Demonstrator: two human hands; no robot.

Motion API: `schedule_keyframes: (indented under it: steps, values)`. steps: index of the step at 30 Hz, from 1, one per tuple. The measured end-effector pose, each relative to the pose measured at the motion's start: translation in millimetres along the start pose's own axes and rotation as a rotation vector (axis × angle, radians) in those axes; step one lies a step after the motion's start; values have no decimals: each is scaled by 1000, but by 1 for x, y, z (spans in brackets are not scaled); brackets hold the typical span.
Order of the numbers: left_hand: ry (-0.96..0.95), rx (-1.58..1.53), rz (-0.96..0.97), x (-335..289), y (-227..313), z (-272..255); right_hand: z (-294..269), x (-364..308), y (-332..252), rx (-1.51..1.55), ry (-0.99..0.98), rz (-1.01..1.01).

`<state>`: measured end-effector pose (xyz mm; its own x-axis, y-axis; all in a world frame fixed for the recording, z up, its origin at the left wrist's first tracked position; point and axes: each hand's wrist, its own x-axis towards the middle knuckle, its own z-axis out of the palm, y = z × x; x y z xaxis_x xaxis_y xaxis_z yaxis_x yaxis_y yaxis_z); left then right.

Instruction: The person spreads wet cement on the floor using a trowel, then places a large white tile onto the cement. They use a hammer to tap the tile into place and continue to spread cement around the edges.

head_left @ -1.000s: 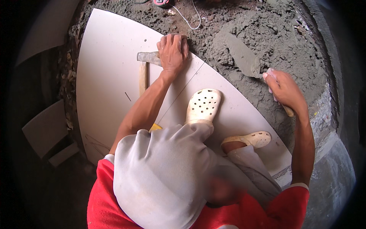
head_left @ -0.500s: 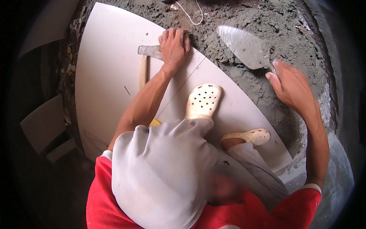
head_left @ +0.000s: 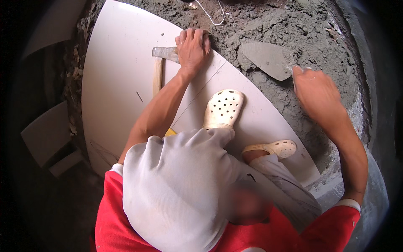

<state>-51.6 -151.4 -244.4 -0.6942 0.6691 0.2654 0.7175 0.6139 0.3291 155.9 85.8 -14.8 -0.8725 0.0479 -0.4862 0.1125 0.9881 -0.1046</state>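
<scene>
My right hand (head_left: 315,90) is wrapped round the handle of a pointed trowel (head_left: 268,59). The trowel's blade lies over the wet grey mortar (head_left: 310,31) and shows a dull, mortar-grey face. My left hand (head_left: 193,48) presses down at the curved edge of a large white tile (head_left: 121,54), its fingers curled and their tips hidden. Beside that hand a hammer (head_left: 157,77) lies on the tile, its wooden handle toward me and one end of its metal head running under the hand.
My foot in a cream clog (head_left: 224,107) stands on the tile; the other clog (head_left: 282,148) is near its right edge. A thin nail (head_left: 139,96) lies left of the hammer. White string (head_left: 212,17) rests on the mortar. Pale pieces (head_left: 48,132) are at the far left.
The trowel has turned over from its shiny, ridged face to a dull grey one. My right hand has rolled with it, now back upward. My left hand stays at the tile edge.
</scene>
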Motion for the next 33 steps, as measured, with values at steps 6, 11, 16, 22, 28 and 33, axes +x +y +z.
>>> schedule_keyframes:
  steps: [6, 11, 16, 22, 28, 33]
  values:
    - [30, -20, 11, 1, -1, 3, 17, 26, -23, -22, -224, 1]
    - [16, 5, 26, -1, -4, 4, -6, 24, -9, -88, -98, -49]
    - [18, -12, 15, 1, -2, 6, -10, 43, -12, -48, -126, -89]
    - [-20, 4, 2, -1, -2, 0, -15, 42, -23, -55, -93, -51]
    - [32, -52, 35, 10, 11, 1, -25, 74, -27, -57, -120, -24]
    - [45, -230, 68, 11, 20, 1, -13, 84, -9, -162, -108, 111]
